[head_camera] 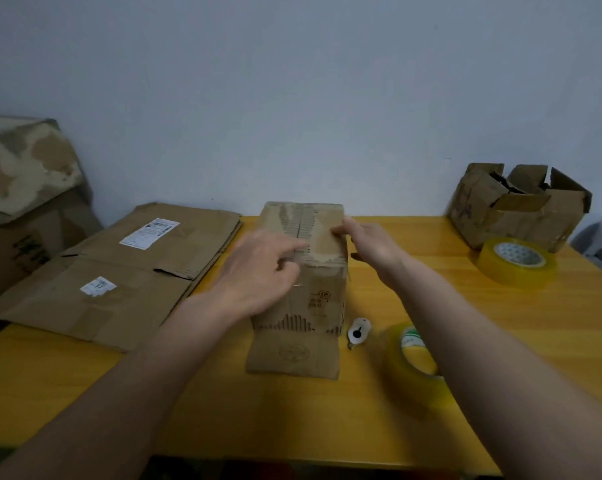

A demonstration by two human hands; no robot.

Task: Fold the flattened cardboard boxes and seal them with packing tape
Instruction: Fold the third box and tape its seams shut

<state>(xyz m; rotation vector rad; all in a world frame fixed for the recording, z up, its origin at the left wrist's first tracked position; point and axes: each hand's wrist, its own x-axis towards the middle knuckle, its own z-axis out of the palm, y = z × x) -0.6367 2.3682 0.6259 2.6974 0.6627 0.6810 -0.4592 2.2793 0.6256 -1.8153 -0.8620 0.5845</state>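
Cardboard box [303,271]: 1 item, folded up, stood at the middle of the yellow table [465,341], top flaps closed with a seam running away from the viewer, 1 bottom flap lying flat on the table toward the near edge. Left hand [258,271]: rested on the box's top and near-left side, forefinger stretched along the top toward the seam, remaining fingers loosely curled against the cardboard; slightly blurred. Right hand [372,244]: at the box's upper right edge, fingers straight and together, tips touching the top flap, thumb below beside the right wall. Flattened cardboard boxes [119,271]: stack lying on the table's left side, 2 white labels on the upper sheet. Tape rolls: 1 near roll [413,362], yellowish, partly behind the right forearm; 1 far roll [517,261] at the right, lying flat. Small white cutter [358,332]: just beside the box's near-right corner. Open box [517,206]: worn, flaps up, at the far right corner against the wall.
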